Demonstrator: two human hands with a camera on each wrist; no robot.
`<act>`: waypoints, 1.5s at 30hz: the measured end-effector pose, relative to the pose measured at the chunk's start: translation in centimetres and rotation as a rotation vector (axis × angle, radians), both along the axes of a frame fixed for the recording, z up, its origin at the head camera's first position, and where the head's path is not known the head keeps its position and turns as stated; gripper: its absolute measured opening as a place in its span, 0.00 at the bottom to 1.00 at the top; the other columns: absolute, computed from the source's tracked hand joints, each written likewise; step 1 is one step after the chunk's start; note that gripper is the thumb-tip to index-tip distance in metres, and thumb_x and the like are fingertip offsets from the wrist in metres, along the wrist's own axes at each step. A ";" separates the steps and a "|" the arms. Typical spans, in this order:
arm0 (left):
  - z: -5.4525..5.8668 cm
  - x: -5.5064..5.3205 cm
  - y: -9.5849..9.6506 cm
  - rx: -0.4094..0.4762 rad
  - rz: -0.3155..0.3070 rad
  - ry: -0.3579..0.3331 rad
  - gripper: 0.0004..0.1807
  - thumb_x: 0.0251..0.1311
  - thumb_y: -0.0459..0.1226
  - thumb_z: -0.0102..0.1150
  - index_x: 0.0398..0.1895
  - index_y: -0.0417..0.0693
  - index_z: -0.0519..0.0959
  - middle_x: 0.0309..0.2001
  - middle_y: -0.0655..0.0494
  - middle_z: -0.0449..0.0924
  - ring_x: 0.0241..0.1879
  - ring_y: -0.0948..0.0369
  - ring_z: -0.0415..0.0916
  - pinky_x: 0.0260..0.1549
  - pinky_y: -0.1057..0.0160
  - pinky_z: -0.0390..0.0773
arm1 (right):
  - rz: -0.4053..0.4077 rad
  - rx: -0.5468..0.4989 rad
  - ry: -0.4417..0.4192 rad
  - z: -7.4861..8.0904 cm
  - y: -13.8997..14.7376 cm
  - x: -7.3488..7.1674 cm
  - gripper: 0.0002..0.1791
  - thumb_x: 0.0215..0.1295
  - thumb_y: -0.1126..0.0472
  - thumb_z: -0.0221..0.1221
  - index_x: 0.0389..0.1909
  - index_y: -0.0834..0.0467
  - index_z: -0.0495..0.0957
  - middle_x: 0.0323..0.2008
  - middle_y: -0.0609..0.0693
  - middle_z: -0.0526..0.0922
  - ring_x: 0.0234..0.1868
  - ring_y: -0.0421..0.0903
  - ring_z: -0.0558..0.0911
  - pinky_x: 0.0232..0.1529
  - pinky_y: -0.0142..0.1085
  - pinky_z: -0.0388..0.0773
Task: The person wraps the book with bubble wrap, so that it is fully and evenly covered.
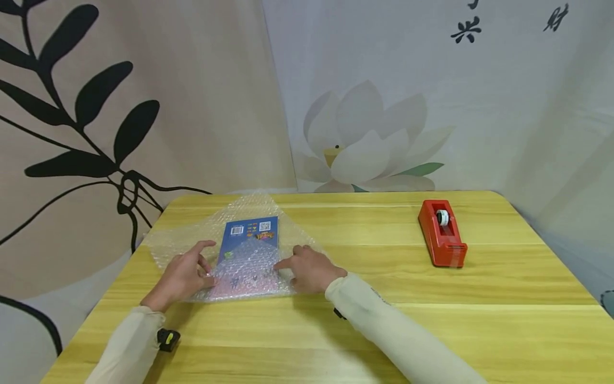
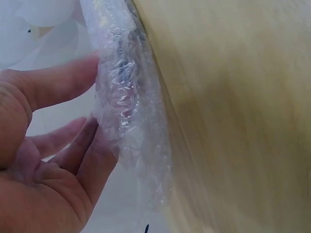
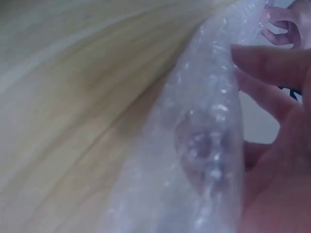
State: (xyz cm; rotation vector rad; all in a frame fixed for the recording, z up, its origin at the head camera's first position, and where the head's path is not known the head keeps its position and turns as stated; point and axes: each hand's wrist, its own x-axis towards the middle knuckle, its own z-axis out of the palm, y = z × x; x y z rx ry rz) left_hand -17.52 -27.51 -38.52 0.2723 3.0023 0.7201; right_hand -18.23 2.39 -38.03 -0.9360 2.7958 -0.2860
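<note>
A sheet of bubble wrap (image 1: 182, 240) lies on the table with a flat, book-like item with a blue cover (image 1: 247, 224) on it. The near part of the wrap is folded up over the item's lower, pinkish half. My left hand (image 1: 184, 274) is at the left edge of the fold, its thumb and fingers spread and touching the bubble wrap (image 2: 129, 97). At the right side, my right hand (image 1: 314, 269) holds the folded bubble wrap (image 3: 194, 145). One finger reaches over it, and a blurred digit shows through the clear layer.
A red tape dispenser (image 1: 443, 234) with a small roll of tape stands at the right on the wooden table (image 1: 384, 288). Behind the table's far edge hangs a printed cloth backdrop (image 1: 216, 106). Dark wrist devices (image 1: 168, 340) sit below the sleeves.
</note>
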 end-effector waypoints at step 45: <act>0.0 -1.1 -1.4 0.169 -0.061 -0.192 0.23 0.50 0.25 0.72 0.52 0.39 0.80 0.37 0.47 0.85 0.35 0.59 0.82 0.33 0.65 0.83 | 0.107 0.054 0.125 -0.9 -3.3 0.2 0.21 0.72 0.53 0.58 0.64 0.40 0.78 0.71 0.47 0.73 0.72 0.47 0.72 0.72 0.36 0.70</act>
